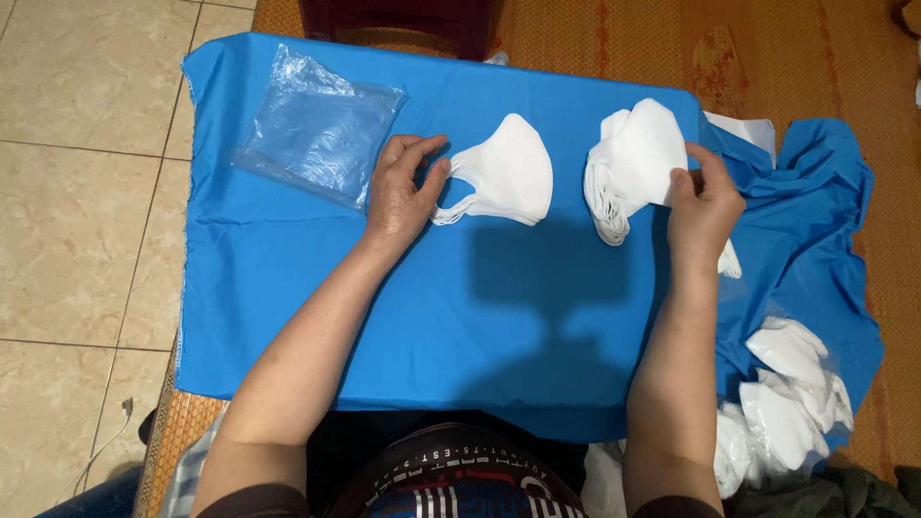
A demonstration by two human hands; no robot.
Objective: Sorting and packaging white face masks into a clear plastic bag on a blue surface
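Sorting white face masks on a blue cloth — work we judge partly done.

We see our left hand with fingers loosely curled, pinching the ear loops of a single white mask that lies flat near the middle of the blue cloth. Our right hand has thumb and fingers closed on the top mask of a stack of masks just to the right. One mask is set apart, one stack remains — its count we cannot tell, since the layers blur together. One pile of clear plastic bags lies far left, none visibly filled. At near right a heap of bagged masks rests off the edge, perhaps several packs.
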